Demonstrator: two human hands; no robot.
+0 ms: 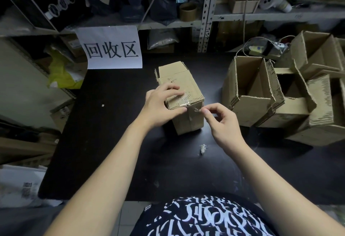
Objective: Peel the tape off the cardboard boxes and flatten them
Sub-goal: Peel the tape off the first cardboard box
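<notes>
Left hand [162,105] grips the cardboard box [180,79] at frame centre; right hand [223,122] pinches clear tape [196,109] on its near upper corner.

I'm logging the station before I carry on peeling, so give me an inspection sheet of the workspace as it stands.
Surface: black table, with bits of debris on it.
Job's things: cardboard box lying on the table, clear tape on its near end; opened boxes piled at the right, not flattened.
Clutter: crumpled tape scrap near the box; white fleck.
Grippers: left hand grips the box's near end; right hand pinches the tape at the near corner.
Cables: white cords behind the opened boxes.
Surroundings: metal shelving, paper sign, tape roll, yellow bag.
</notes>
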